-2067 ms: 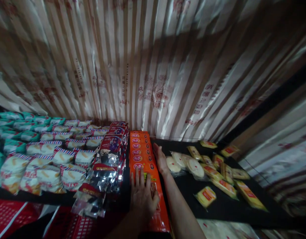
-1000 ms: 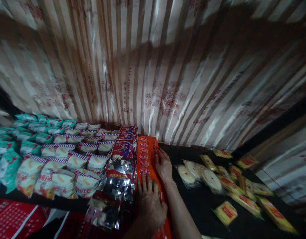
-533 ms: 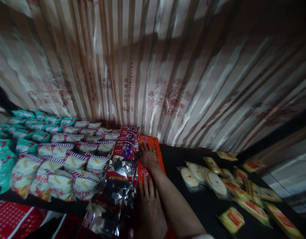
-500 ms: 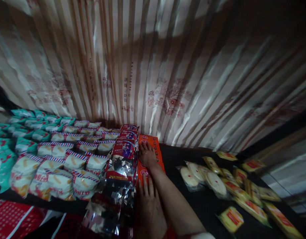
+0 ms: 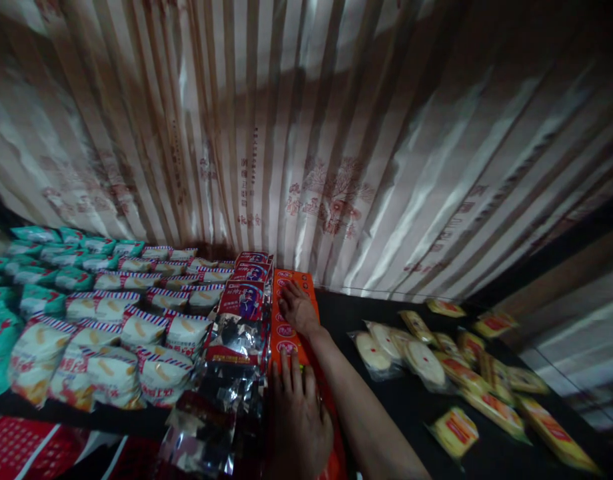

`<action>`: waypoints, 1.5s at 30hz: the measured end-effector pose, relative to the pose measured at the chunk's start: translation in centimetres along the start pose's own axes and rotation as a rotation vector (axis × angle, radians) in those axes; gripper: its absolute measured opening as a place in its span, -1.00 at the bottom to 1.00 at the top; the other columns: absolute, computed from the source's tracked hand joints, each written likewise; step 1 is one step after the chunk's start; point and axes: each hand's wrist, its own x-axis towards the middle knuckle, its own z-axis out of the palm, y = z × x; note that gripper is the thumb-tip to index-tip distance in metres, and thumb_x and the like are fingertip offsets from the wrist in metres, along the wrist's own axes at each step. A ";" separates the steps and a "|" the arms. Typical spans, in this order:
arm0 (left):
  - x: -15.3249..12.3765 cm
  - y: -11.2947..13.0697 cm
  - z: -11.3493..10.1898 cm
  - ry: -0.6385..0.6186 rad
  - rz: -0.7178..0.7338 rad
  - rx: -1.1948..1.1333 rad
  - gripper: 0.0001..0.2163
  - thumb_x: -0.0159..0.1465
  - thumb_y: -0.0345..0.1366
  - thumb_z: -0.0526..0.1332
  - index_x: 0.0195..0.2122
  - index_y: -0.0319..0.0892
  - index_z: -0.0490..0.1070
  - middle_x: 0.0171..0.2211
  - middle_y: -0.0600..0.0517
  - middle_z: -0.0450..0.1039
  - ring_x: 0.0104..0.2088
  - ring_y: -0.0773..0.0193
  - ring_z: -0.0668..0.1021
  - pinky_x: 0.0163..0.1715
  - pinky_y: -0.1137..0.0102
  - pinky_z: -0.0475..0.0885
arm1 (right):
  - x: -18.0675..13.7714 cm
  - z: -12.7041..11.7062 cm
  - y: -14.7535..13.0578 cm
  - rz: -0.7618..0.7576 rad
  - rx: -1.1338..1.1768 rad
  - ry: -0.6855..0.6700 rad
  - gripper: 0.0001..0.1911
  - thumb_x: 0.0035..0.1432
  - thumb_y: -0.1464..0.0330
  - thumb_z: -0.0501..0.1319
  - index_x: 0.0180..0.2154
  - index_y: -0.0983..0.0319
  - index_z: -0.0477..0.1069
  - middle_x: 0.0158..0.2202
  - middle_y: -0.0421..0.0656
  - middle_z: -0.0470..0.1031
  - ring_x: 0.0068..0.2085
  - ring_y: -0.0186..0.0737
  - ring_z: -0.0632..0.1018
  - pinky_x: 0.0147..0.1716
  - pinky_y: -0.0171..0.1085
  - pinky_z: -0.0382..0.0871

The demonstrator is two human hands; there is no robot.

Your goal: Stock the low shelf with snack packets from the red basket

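A row of orange packets (image 5: 284, 331) runs front to back down the middle of a black table (image 5: 411, 407). My left hand (image 5: 297, 417) lies flat on the near end of that row, fingers stretched out. My right hand (image 5: 296, 308) reaches further back and rests palm down on the far packets, fingers spread. Neither hand grips anything. Just left of the orange row lies a row of silver and red packets (image 5: 236, 333).
White snack bags with striped tops (image 5: 136, 327) and green bags (image 5: 31, 273) fill the left of the table. Loose round crackers (image 5: 386, 347) and yellow packets (image 5: 454, 430) are scattered on the right. A striped curtain (image 5: 306, 133) hangs behind. A red crate (image 5: 31, 453) sits at the lower left.
My right hand has slid from the right edge of the orange row onto its far end. My left hand has stayed flat on the near packets. The view shifted slightly.
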 end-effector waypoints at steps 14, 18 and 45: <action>-0.1 0.1 -0.1 0.006 -0.037 -0.036 -0.43 0.14 0.00 0.13 0.13 -0.17 0.27 0.26 -0.14 0.06 0.26 -0.15 0.05 0.20 -0.09 0.01 | -1.6 -0.6 0.4 0.087 -0.106 -0.090 -0.45 0.24 0.08 -0.09 0.17 0.18 0.21 0.26 -0.06 0.12 0.30 0.03 0.00 0.20 0.02 -0.12; -0.1 0.0 0.0 0.038 -0.030 -0.074 -0.45 0.14 -0.02 0.14 0.12 -0.17 0.29 0.24 -0.16 0.10 0.26 -0.16 0.07 0.19 -0.11 0.01 | -1.3 -0.4 -0.2 0.068 -0.089 -0.088 -0.47 0.26 0.18 -0.09 0.18 0.25 0.19 0.26 -0.06 0.11 0.30 0.00 0.01 0.22 -0.02 -0.14; -0.2 -0.3 1.0 0.204 0.064 -0.006 -0.47 0.08 -0.13 0.16 0.07 -0.24 0.32 0.20 -0.20 0.17 0.21 -0.15 0.18 0.17 -0.07 0.06 | -5.2 -1.0 3.2 0.471 1.610 0.257 -0.19 0.10 -0.18 -0.19 0.28 0.06 -0.17 0.28 -0.11 0.09 0.21 -0.09 0.25 0.12 0.02 0.19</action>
